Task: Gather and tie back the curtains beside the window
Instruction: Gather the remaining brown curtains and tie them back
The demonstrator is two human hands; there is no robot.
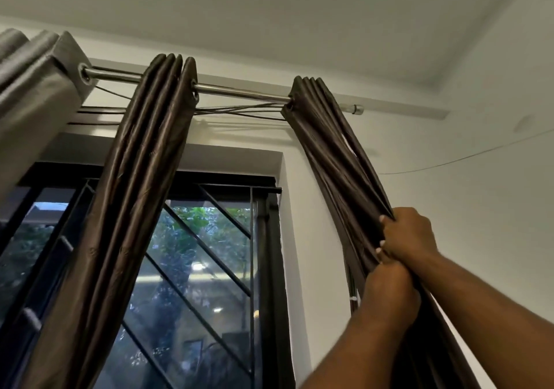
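Observation:
A dark brown curtain (332,151) hangs bunched from the right end of a steel rod (239,91), against the wall beside the window (198,268). My right hand (410,234) grips its folds from the right side, fingers wrapped around the fabric. Just below, my left hand (389,289) is closed around the same bundle. A second dark brown curtain (132,196) hangs gathered in front of the window's middle. A grey curtain (36,94) hangs at the far left of the rod.
Thin cables (239,112) run under the rod, and one wire (467,156) crosses the right wall. The window has black diagonal bars. The white ceiling is close above, and the rod ends in a clear cap (356,109).

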